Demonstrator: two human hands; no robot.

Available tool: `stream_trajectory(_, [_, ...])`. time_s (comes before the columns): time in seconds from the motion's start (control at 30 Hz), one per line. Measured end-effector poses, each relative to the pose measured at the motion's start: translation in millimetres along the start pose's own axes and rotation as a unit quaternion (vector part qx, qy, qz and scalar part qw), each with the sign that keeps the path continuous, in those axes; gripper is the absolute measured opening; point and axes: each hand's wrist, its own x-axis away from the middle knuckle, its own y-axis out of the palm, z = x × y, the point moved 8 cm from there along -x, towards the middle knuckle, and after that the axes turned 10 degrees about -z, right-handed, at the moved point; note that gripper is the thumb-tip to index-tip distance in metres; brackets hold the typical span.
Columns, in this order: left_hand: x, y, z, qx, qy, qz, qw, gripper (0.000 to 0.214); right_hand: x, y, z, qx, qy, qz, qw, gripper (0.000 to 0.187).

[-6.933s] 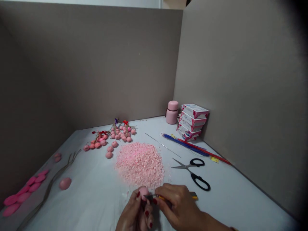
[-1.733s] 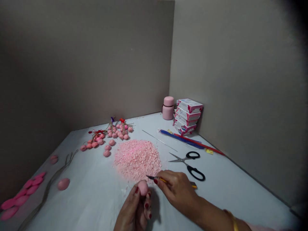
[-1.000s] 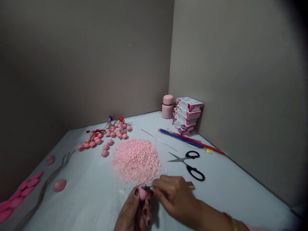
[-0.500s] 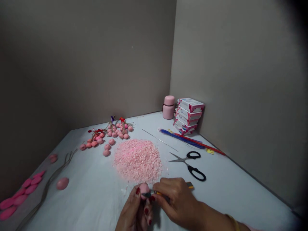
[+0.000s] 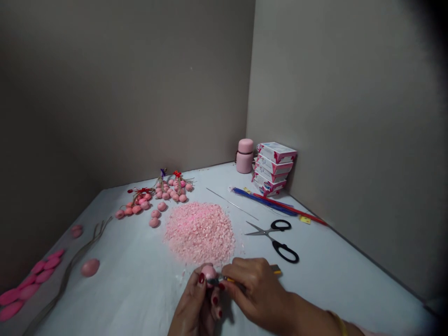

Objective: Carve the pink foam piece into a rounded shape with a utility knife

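My left hand (image 5: 196, 298) is closed around a small pink ball (image 5: 209, 271) that looks like soap, low in the middle of the view. Against the ball's near side lies the dark blade of a utility knife (image 5: 276, 269). My right hand (image 5: 257, 284) wraps round the knife, and its yellow and grey end sticks out behind the knuckles. Just beyond both hands spreads a heap of pink shavings (image 5: 199, 232). Open-bladed scissors (image 5: 266, 232) with black handles lie to the right of the heap.
At left lie pink ovals (image 5: 30, 292), grey-brown cords (image 5: 75, 256) and a larger pink ball (image 5: 90, 267). Tied bunches of pink balls (image 5: 171, 191) are farther back. A thin rod (image 5: 233, 204), blue and red strips (image 5: 266, 200), stacked boxes (image 5: 275, 165) and a pink flask (image 5: 245, 156) sit at right.
The knife blade has shifted slightly on the ball, and the ball appears turned a little in my left hand. Its fingers have moved slightly; other things lie as before.
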Motion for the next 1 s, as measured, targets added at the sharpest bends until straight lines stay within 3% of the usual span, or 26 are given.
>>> stream_trajectory(0.33, [-3,-3.3,3,-0.050,0.044,-0.011,0.998,0.027,-1,2,4,-0.007,0.029,0.004,1.000,0.027])
stream_trajectory(0.53, [-2,-7.7,0,-0.050,0.026,0.038,0.998,0.038,-1,-7,31,-0.007,0.120,0.032,0.992,0.029])
stream_trajectory(0.77, [1,-0.8,7,-0.040,0.042,0.028,0.998,0.030,0,-1,4,-0.039,0.029,0.011,0.999,0.026])
stream_trajectory(1.0, [-1,-7.0,8,-0.063,0.067,0.032,0.995,0.031,-2,1,3,-0.038,0.033,0.000,0.999,0.026])
